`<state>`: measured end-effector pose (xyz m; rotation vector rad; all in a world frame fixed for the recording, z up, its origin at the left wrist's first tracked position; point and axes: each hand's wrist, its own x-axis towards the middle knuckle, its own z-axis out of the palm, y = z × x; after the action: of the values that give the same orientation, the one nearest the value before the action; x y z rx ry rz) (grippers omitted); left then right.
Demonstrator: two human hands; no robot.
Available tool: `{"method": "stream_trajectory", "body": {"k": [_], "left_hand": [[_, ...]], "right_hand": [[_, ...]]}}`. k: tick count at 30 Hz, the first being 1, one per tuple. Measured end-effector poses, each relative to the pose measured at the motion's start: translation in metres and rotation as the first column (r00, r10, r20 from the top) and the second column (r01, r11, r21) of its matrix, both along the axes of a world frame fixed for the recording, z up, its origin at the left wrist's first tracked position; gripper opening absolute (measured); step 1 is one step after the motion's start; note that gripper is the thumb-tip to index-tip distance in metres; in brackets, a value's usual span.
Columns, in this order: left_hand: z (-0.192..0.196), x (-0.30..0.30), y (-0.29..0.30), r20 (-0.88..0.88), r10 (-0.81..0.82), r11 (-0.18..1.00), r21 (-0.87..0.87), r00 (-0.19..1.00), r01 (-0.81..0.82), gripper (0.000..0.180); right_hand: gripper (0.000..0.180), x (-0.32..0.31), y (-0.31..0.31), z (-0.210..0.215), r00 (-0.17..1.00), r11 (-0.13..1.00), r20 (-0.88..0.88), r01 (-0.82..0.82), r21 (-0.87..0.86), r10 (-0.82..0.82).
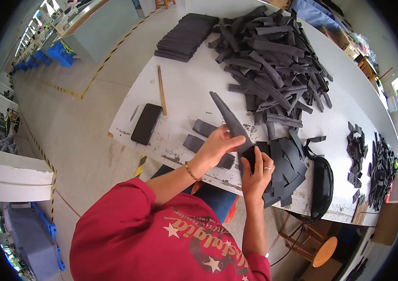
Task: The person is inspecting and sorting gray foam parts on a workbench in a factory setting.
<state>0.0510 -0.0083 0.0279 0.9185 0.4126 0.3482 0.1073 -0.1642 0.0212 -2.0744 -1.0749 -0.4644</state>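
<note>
A long dark grey fabric strip (229, 114) is held up between my hands above the near edge of the white table (185, 86). My left hand (220, 145) pinches it near its middle with thumb and fingers. Lower down, my right hand (257, 173) is closed on the strip's near end, where a darker black part shows by the fingers; whether that is a separate piece I cannot tell. Two short grey pieces (204, 128) lie on the table left of my left hand, and another short dark piece (227, 161) sits below it. Beside my right hand is a pile of flat dark pieces (285, 166).
A large heap of grey strips (273, 61) covers the far table, next to a neat stack (187, 37). A phone (147, 124) and a thin wooden stick (162, 91) lie at left. A black pouch (322, 187) lies at the right edge, above a wooden stool (324, 252).
</note>
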Motion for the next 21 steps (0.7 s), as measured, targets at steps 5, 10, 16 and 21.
{"method": "stream_trajectory", "body": {"k": [5, 10, 16, 21], "left_hand": [[-0.008, 0.01, -0.001, 0.222, -0.119, 0.95, -0.256, 0.968, 0.176, 0.026], [-0.008, 0.002, 0.006, 0.157, -0.162, 0.973, -0.136, 0.974, 0.184, 0.024], [-0.007, 0.0, 0.043, 0.157, -0.066, 0.982, -0.162, 0.985, 0.092, 0.026], [-0.008, -0.004, 0.04, 0.261, -0.085, 0.967, -0.212, 0.962, 0.143, 0.029]], "right_hand": [[0.029, -0.025, 0.034, -0.006, 0.987, 0.988, -0.158, 0.005, 0.152, 0.019], [0.024, -0.033, 0.054, -0.004, 0.987, 0.99, -0.162, 0.008, 0.138, 0.015], [0.039, -0.038, 0.05, 0.002, 0.986, 0.997, -0.161, -0.048, -0.067, 0.037], [0.032, -0.032, 0.061, -0.004, 0.977, 0.992, -0.179, -0.126, -0.024, 0.119]]}}
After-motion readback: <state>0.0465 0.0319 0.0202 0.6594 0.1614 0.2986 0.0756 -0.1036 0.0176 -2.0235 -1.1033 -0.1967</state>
